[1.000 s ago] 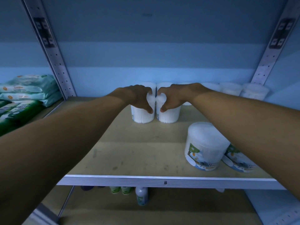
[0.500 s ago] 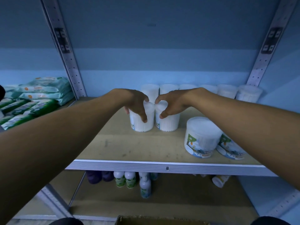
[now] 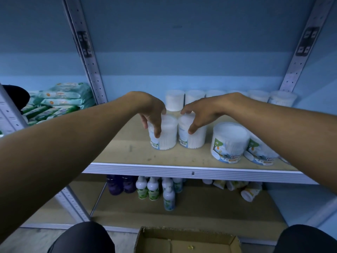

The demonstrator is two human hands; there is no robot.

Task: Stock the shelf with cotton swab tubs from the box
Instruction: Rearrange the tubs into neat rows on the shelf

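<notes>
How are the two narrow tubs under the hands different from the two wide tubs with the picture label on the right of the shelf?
The narrow tubs are slimmer; the wide tubs are much broader. The narrow ones show mostly white swabs and a small barcode; the wide ones carry a colourful tree label. The left hand and right hand touch the narrow tubs; nothing touches the wide ones. All four hold white swabs and sit on the same shelf.

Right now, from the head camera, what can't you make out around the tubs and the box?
- Cardboard box: cut off by the bottom edge; only an empty part shows.
- Back-row tubs: partly hidden behind the left hand and right hand.
- Wide tub: partly covered by the right forearm.
- Lower-shelf bottles: labels too small and dim to read.
</notes>
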